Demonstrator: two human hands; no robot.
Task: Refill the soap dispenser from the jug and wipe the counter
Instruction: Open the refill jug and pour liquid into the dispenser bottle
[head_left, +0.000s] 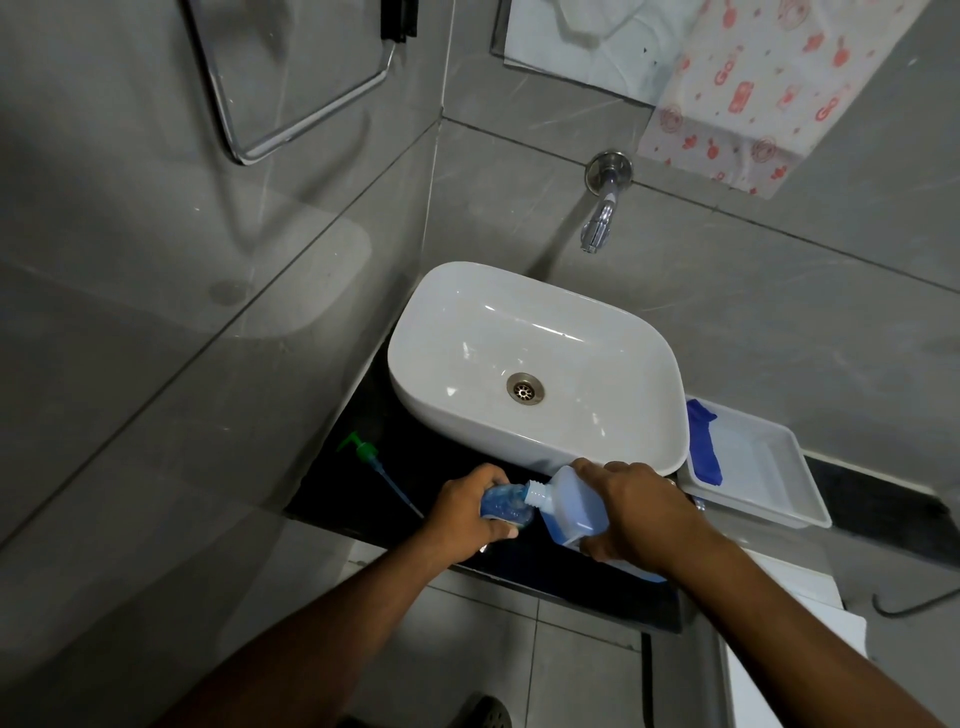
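Below the white oval ceramic basin (535, 364), on the front strip of the black stone counter (395, 488), both hands meet over the pour. The left hand (470, 506) is closed around the small clear soap dispenser bottle (506, 506), which shows blue liquid inside; fingers and thumb cover most of its body, so its base and how full it is cannot be made out. The right hand (631, 512) grips the translucent plastic jug of blue soap (571, 506), tipped over so its white threaded neck sits at the dispenser's open mouth. The hand hides the jug's rear and handle, and its lower edge merges with the counter's front lip. Whether liquid is actually flowing between the two is too fine to see.

The green pump head with its long clear dip tube (374, 462) lies on the counter to the left, apart from the bottle; the tube's far end disappears behind the left wrist. To the right of the basin sits a shallow white plastic tray (779, 499) with a folded blue cloth (704, 441) draped over its near-left rim, partly hidden by the basin's edge. A chrome wall tap (602, 213) projects above the basin. Dim light leaves the counter surface nearly featureless.
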